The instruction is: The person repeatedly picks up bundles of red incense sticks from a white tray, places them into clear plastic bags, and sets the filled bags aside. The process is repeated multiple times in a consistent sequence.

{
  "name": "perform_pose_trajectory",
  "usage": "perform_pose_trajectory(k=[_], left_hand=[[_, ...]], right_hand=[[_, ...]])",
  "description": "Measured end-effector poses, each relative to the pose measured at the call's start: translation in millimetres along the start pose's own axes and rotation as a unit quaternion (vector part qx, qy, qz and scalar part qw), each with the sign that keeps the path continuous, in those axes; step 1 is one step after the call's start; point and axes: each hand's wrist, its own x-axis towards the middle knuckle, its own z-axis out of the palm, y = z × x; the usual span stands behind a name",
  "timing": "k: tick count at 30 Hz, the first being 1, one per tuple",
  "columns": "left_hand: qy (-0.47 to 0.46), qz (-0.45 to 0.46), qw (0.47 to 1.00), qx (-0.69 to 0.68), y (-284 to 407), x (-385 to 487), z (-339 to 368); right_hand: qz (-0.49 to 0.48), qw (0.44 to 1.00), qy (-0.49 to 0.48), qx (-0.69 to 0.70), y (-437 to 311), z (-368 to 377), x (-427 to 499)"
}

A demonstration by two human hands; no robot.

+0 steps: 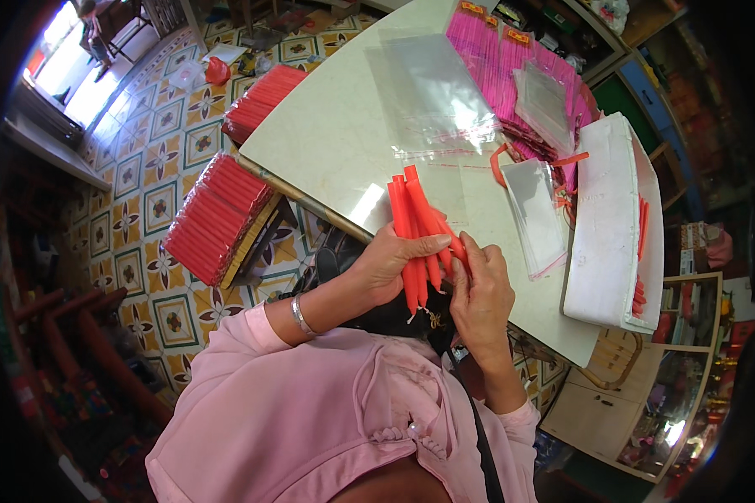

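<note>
Several red taper candles (409, 214) are bunched in my left hand (387, 261), its thumb pressed across them. Their flat ends point away from me, and white wicks hang at the near ends. My right hand (483, 286) pinches a red candle (458, 248) at the right side of the bunch with thumb and fingertips. Both hands are over the near edge of the pale table (327, 138). Beyond the candles lie clear plastic bags (437, 88) with a pink line along one end. Another stack of clear bags (535, 220) rests to the right.
A white foam box (607, 232) holding red candles stands at the table's right. Pink packaged bundles (497, 69) are piled at the far end. Wrapped red candle packs (217, 220) sit on a stool left of the table. A seated person (94, 38) is near the doorway.
</note>
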Motion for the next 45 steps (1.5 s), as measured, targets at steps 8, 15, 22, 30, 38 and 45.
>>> perform_pose_trajectory(k=[8, 15, 22, 30, 38, 45], left_hand=[[0.0, -0.049, 0.998, 0.047, 3, -7, -3], [-0.073, -0.101, 0.991, 0.042, -4, -21, -5], [-0.042, -0.124, 0.991, -0.003, -3, -30, -8], [-0.122, -0.151, 0.981, 0.009, -16, -32, -19], [-0.097, -0.18, 0.979, 0.016, -11, -45, -4], [-0.04, -0.152, 0.986, 0.054, -18, -43, -1]], right_hand=[[-0.103, 0.989, 0.024, 0.105, 40, -34, 26], [-0.289, 0.957, -0.017, -0.001, 24, -27, 46], [-0.338, 0.935, -0.057, 0.086, 30, -26, 39], [-0.369, 0.909, -0.056, 0.183, 20, 3, 13], [-0.117, 0.907, 0.102, 0.392, 17, 13, -25], [0.11, 0.831, 0.047, 0.544, -2, 25, -11]])
